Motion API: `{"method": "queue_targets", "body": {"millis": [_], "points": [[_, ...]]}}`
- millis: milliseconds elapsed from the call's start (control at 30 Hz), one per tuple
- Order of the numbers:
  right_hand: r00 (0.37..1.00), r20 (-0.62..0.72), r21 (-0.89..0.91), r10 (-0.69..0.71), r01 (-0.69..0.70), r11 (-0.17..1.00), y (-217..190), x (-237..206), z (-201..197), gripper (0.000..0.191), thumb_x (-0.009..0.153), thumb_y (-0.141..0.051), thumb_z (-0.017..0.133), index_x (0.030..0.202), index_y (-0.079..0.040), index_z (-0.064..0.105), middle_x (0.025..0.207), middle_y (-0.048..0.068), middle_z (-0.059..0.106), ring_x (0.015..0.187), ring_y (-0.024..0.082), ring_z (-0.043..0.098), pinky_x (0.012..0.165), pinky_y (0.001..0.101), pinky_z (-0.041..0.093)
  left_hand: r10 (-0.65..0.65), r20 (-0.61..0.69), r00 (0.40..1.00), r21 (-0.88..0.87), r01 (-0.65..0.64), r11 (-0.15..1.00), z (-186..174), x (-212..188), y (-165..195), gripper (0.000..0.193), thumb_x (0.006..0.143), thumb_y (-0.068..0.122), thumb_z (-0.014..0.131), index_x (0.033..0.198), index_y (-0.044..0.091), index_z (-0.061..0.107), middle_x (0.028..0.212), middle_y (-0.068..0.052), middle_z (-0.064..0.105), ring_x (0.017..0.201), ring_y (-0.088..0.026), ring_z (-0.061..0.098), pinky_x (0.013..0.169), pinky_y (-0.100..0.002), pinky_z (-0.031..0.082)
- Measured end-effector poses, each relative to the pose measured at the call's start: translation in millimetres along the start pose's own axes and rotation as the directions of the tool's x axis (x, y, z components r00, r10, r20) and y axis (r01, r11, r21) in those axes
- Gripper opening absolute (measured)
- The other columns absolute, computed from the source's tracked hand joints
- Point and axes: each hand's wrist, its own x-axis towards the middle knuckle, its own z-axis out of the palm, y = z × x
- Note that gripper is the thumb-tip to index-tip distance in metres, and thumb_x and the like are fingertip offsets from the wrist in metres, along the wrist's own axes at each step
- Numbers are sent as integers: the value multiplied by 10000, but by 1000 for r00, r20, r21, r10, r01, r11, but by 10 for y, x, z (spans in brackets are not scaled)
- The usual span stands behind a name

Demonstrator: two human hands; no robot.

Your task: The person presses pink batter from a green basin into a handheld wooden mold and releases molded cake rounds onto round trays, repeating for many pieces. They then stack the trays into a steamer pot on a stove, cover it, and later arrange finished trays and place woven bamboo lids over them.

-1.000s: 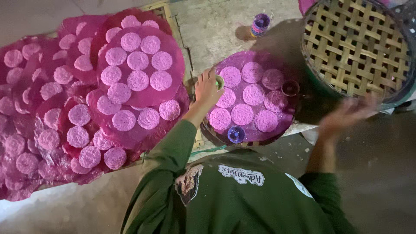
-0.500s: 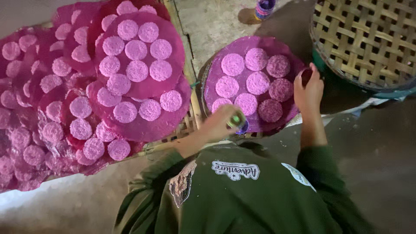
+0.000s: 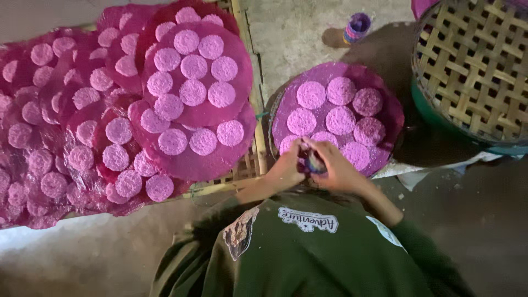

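Both hands pinch a small purple cup at the near edge of a round magenta tray of pink discs.
Left hand [image 3: 286, 168] and right hand [image 3: 338, 168] close together around small purple cup [image 3: 314, 163]; round magenta tray [image 3: 388, 118] at 12 o'clock of the hands, woven bamboo basket [image 3: 473, 66] at 2 o'clock, stacked pink disc sheets [image 3: 126, 110] at 10.

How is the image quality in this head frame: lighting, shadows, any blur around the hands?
Head view: dim, uneven light; the grey concrete floor is brightest at top. The woven bamboo basket casts deep shadow beneath. The left hand and right hand look soft, so the small object between them is unclear.
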Motion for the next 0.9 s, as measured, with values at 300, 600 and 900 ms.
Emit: {"method": "queue_targets", "body": {"millis": [300,600,900], "points": [[644,-748,-26,157,-264,964,531,1964,-1722,947,896,-371,909,1531,6,317,1495,376,278,1373,555,343,1070,619,387,374,-560,739,384,-168,908,-588,-66,-338,638,858,181,777,1404,66,468,1319,-196,568,1269,-403,560,1070,-490,491],[686,-681,-161,257,-483,861,463,2321,-2004,1056,829,-474,879,1587,-88,253,1596,309,214,1450,540,213,1141,606,314,154,-597,787,152,-78,985,-617,-207,-908,527,874,207,715,1339,50,523,1282,-176,561,1176,-369,631,985,-445,527],[790,-602,-203,118,-294,934,1417,749,-911,609,1091,-286,557,1667,-159,403,1563,317,392,1459,504,374,1290,630,327,349,-528,774,592,42,805,-505,496,-887,460,815,139,702,1224,-31,580,1252,-213,531,1130,-405,543,932,-479,477]]}}
